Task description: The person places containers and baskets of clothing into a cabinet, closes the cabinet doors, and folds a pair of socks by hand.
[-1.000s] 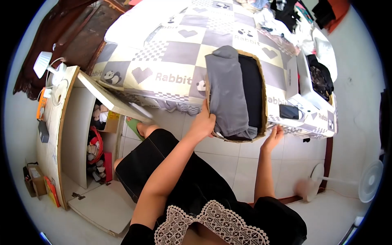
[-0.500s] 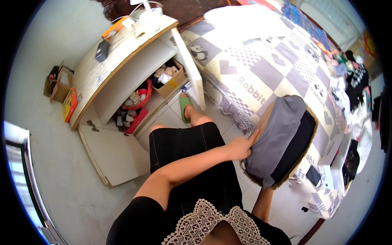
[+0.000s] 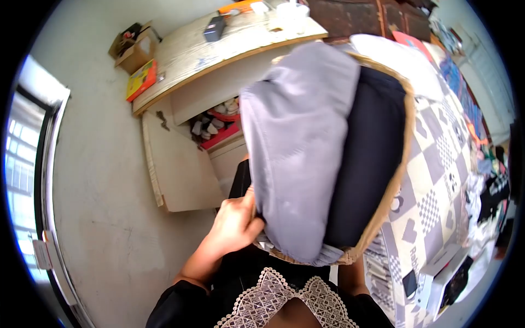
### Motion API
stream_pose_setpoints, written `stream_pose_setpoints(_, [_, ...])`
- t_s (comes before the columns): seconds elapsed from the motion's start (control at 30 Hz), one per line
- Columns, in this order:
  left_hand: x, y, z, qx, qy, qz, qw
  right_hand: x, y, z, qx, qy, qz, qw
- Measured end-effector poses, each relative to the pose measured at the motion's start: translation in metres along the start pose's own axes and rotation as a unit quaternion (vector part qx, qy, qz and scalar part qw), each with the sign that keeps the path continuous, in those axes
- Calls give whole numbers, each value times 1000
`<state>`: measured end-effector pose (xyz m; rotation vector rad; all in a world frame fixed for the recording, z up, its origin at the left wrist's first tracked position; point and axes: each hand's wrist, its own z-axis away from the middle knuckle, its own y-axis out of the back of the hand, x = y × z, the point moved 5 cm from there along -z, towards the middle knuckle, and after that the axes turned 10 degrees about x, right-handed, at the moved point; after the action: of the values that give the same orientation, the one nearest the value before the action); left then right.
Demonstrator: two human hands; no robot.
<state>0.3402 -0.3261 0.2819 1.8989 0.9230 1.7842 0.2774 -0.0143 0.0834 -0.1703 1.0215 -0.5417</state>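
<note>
One held box [image 3: 407, 123] contains two cloths [image 3: 301, 142], and one phone [image 3: 409, 284] shows.

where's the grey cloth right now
In the head view, the grey cloth lies near the centre, in the cardboard box, left of the black cloth, with the left hand at the box's left side.

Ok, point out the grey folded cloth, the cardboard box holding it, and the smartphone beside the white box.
Grey folded cloth [image 3: 301, 142], head view, middle of upper face.
Cardboard box [image 3: 409, 117], head view, bare right rim.
Smartphone [image 3: 409, 284], head view, middle of dark face.
</note>
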Motion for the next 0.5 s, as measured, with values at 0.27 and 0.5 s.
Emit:
stream_pose_setpoints(0.27, [-105, 23, 5, 87, 220, 25, 971, 78, -148, -66, -149, -92, 71, 982])
stream_pose_setpoints(0.5, [-187, 10, -17, 108, 313, 69, 941, 109, -231, -105, -221, -117, 85, 964])
